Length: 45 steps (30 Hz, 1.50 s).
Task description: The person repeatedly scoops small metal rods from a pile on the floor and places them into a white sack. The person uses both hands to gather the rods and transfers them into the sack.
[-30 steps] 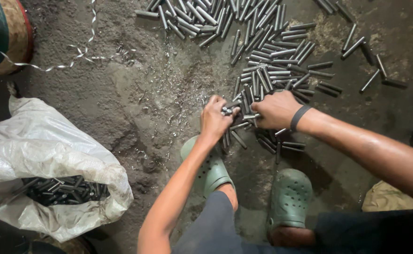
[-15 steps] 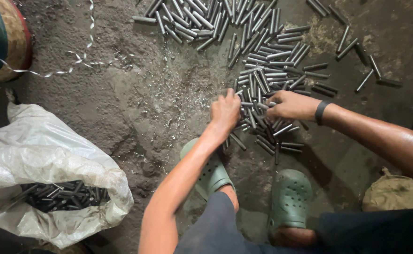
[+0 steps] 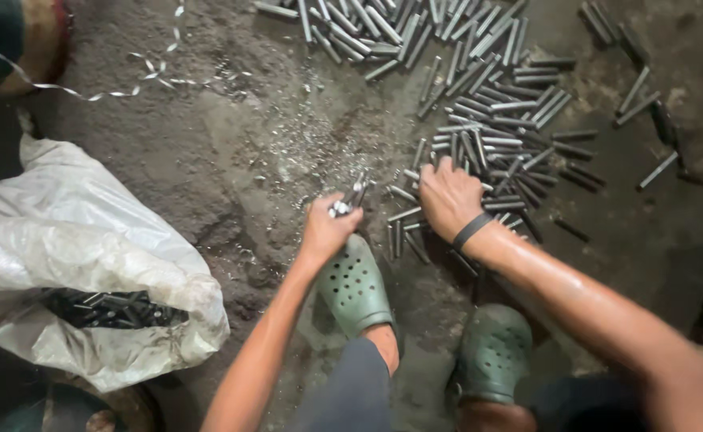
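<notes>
Head view: left hand [image 3: 329,226] closed around a bundle of metal rods [image 3: 351,198] above the floor [image 3: 207,160]. Right hand [image 3: 447,198] open, palm down on the rod pile [image 3: 479,120]. White sack [image 3: 87,240] at the left edge.

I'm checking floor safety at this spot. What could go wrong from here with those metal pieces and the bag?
The left hand holds a fistful of short grey metal rods; if the grip is loose, some could slip onto the green perforated clog below. The right hand presses bare into the scattered rod pile, so cut ends or the shiny shavings might nick skin. The white plastic sack sags open and could spill.
</notes>
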Each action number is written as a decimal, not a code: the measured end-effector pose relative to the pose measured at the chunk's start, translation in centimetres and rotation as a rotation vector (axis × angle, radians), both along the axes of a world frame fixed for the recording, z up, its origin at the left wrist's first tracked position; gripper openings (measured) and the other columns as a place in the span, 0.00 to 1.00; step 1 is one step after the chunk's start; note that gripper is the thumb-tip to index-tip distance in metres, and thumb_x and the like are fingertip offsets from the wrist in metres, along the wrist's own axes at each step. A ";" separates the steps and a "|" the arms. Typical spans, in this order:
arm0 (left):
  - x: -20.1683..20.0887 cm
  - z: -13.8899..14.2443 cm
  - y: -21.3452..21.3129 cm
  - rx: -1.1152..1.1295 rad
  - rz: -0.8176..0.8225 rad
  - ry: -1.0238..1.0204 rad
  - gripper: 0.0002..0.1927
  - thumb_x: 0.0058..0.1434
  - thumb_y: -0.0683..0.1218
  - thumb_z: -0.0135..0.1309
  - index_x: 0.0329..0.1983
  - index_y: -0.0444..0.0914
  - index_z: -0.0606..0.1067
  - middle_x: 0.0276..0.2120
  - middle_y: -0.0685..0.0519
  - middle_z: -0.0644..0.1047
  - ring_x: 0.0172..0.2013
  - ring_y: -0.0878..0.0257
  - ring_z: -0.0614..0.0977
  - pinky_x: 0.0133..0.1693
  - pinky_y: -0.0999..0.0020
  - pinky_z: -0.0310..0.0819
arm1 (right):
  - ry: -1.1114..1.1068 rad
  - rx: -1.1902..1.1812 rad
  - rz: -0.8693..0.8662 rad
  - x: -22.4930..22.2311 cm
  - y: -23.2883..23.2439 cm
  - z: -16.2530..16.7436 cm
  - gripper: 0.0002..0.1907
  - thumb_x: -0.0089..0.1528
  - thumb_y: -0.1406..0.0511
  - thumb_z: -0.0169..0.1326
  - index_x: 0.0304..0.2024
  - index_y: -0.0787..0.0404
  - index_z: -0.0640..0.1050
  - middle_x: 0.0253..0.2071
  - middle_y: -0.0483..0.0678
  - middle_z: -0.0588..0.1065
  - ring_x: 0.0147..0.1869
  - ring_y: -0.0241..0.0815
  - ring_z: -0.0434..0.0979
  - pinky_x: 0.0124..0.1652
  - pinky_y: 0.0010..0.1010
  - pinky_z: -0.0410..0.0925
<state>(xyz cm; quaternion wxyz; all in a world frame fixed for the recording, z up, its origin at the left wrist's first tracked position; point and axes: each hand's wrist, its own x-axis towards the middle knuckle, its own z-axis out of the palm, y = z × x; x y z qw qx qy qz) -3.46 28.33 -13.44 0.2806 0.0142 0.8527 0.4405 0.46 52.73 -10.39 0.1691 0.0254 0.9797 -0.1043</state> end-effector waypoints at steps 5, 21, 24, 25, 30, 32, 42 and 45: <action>3.9 1.6 -3.7 0.053 0.112 0.015 0.12 0.54 0.45 0.64 0.30 0.32 0.76 0.19 0.48 0.74 0.23 0.65 0.71 0.27 0.63 0.68 | -0.115 0.217 -0.073 -0.4 -2.2 -1.8 0.07 0.56 0.67 0.58 0.37 0.61 0.80 0.41 0.57 0.75 0.40 0.54 0.83 0.30 0.41 0.75; 13.0 5.3 -6.0 0.134 0.599 0.098 0.13 0.52 0.49 0.61 0.29 0.34 0.75 0.29 0.41 0.78 0.32 0.46 0.81 0.35 0.56 0.75 | -0.552 0.375 -0.071 -7.3 -0.8 -2.1 0.39 0.47 0.38 0.65 0.51 0.55 0.85 0.53 0.60 0.80 0.58 0.63 0.80 0.53 0.52 0.71; 14.3 6.0 -6.5 0.197 0.658 0.169 0.14 0.52 0.49 0.61 0.30 0.34 0.75 0.31 0.41 0.78 0.34 0.45 0.82 0.38 0.55 0.76 | -0.560 0.334 -0.048 -8.5 0.5 -2.5 0.41 0.49 0.37 0.64 0.53 0.57 0.84 0.53 0.62 0.80 0.58 0.63 0.79 0.55 0.52 0.69; 14.8 6.2 -6.7 0.222 0.679 0.186 0.14 0.52 0.49 0.61 0.31 0.34 0.74 0.32 0.41 0.78 0.35 0.45 0.82 0.38 0.55 0.76 | -0.562 0.294 -0.041 -8.6 1.0 -2.7 0.41 0.50 0.37 0.62 0.52 0.59 0.84 0.52 0.62 0.81 0.57 0.63 0.80 0.55 0.50 0.70; 16.0 7.1 -7.1 0.256 0.745 0.124 0.14 0.52 0.50 0.60 0.30 0.34 0.74 0.29 0.42 0.78 0.32 0.47 0.82 0.37 0.57 0.76 | -0.578 0.108 -0.155 -9.1 3.3 -4.1 0.37 0.53 0.43 0.65 0.47 0.68 0.86 0.46 0.62 0.84 0.51 0.61 0.83 0.52 0.46 0.71; 16.4 7.1 -7.1 0.278 0.775 0.083 0.14 0.52 0.50 0.60 0.29 0.34 0.74 0.27 0.42 0.77 0.30 0.48 0.81 0.36 0.58 0.75 | -0.576 -0.042 -0.141 -9.3 3.6 -4.0 0.32 0.55 0.48 0.64 0.46 0.70 0.86 0.44 0.62 0.85 0.48 0.58 0.83 0.49 0.47 0.72; 17.0 6.0 -7.0 0.359 0.858 0.089 0.12 0.53 0.48 0.61 0.28 0.34 0.74 0.23 0.45 0.76 0.26 0.54 0.79 0.33 0.59 0.72 | -0.374 0.339 -0.279 -7.4 -0.2 -2.1 0.38 0.53 0.44 0.67 0.49 0.69 0.82 0.51 0.67 0.78 0.54 0.66 0.78 0.50 0.52 0.69; 16.2 6.2 -6.6 0.403 0.810 0.031 0.13 0.54 0.48 0.60 0.26 0.33 0.73 0.21 0.45 0.74 0.23 0.55 0.76 0.31 0.60 0.70 | -0.301 0.336 -0.324 -7.1 -1.1 -3.0 0.35 0.53 0.46 0.66 0.49 0.67 0.83 0.50 0.66 0.79 0.53 0.66 0.79 0.49 0.53 0.70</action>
